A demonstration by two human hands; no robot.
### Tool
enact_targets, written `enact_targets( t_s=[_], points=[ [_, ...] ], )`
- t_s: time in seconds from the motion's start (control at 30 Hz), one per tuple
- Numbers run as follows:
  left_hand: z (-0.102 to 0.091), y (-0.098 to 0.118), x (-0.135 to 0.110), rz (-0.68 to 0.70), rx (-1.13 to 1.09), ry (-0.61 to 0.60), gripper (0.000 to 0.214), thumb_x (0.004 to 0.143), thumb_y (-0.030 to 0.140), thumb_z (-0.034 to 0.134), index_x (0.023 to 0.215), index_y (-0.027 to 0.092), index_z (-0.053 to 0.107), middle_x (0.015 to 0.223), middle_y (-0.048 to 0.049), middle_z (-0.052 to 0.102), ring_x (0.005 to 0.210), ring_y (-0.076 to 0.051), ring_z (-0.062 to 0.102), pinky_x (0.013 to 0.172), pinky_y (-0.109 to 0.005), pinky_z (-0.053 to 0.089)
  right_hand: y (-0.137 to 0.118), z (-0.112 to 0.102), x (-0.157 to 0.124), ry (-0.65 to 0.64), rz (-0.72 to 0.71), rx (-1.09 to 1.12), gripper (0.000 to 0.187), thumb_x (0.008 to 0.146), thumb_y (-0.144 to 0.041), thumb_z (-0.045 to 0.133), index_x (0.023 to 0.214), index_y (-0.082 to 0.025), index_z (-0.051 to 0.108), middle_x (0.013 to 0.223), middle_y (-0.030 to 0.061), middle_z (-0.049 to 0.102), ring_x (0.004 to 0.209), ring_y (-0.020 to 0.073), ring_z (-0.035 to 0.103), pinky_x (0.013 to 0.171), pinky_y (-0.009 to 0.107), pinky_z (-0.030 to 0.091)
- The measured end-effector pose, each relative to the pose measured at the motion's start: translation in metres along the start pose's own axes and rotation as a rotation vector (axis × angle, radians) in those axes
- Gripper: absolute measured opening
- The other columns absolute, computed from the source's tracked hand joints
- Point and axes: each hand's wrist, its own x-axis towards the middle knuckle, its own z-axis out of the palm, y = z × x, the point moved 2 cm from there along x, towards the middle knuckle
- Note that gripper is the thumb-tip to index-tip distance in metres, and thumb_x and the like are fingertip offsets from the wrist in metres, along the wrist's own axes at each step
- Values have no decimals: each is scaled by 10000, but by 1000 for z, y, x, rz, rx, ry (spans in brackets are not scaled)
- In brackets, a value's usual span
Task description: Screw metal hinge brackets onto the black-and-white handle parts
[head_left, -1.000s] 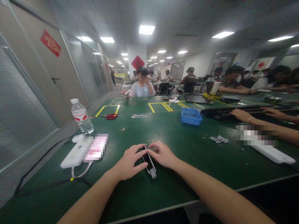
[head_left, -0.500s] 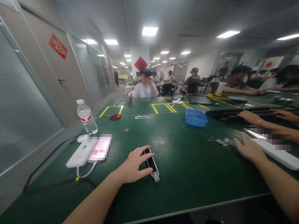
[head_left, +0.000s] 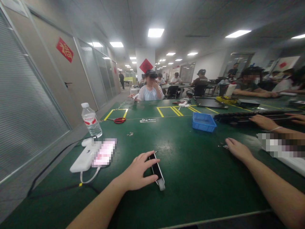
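Observation:
My left hand (head_left: 139,171) rests on a narrow black strip-shaped part with a grey end (head_left: 157,171) that lies on the green table (head_left: 186,159); its fingers curl over the part and press it down. My right hand (head_left: 237,149) is stretched out to the right, palm down, over small metal pieces (head_left: 222,146) that it mostly hides. Its fingers lie fairly flat, and whether they pinch a piece is hidden.
A blue bin (head_left: 204,122) stands behind my right hand. At left are a water bottle (head_left: 91,120), a white power bank (head_left: 83,157) with cable, red scissors (head_left: 119,120) and loose small parts (head_left: 130,134). A neighbour's arms (head_left: 269,124) and a long black tray (head_left: 250,116) lie at right.
My right hand left the black part, swung out to the right and now lies over the metal pieces. My left hand stayed on the part.

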Motion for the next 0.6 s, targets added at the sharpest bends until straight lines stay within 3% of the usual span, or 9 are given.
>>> enact_targets(
  t_s=[0.13, 0.3, 0.43, 0.6],
  points=[
    [0, 2, -1, 11, -13, 11, 562, 856, 502, 542, 1380, 321, 447, 1524, -71, 282, 1369, -316, 298, 1104, -530, 288, -50, 14, -16, -114, 30, 42, 445, 806, -362, 442, 1115, -130, 663, 1020, 157, 680, 968, 303, 639, 824, 415, 485],
    [-2, 5, -2, 6, -8, 21, 540, 852, 469, 558, 1363, 317, 472, 1515, -70, 304, 1365, -314, 310, 1103, -519, 302, -127, 44, -38, -178, -149, 160, 318, 834, -279, 393, 875, -165, 687, 958, 119, 686, 968, 247, 609, 840, 330, 450],
    [-2, 5, -2, 23, 3, 16, 544, 847, 463, 565, 1361, 310, 474, 1512, -74, 308, 1365, -309, 312, 1109, -507, 301, -198, 70, -68, -249, -280, 293, 326, 876, -267, 360, 690, -165, 607, 865, 108, 672, 894, 224, 598, 824, 314, 436],
    [-2, 6, -1, 58, 16, 4, 544, 827, 458, 589, 1335, 284, 502, 1499, -90, 320, 1353, -308, 324, 1108, -498, 305, -280, 92, -113, -363, -412, 556, 254, 882, -209, 398, 730, -209, 601, 932, -9, 675, 1023, 165, 575, 938, 293, 401]
  ],
)
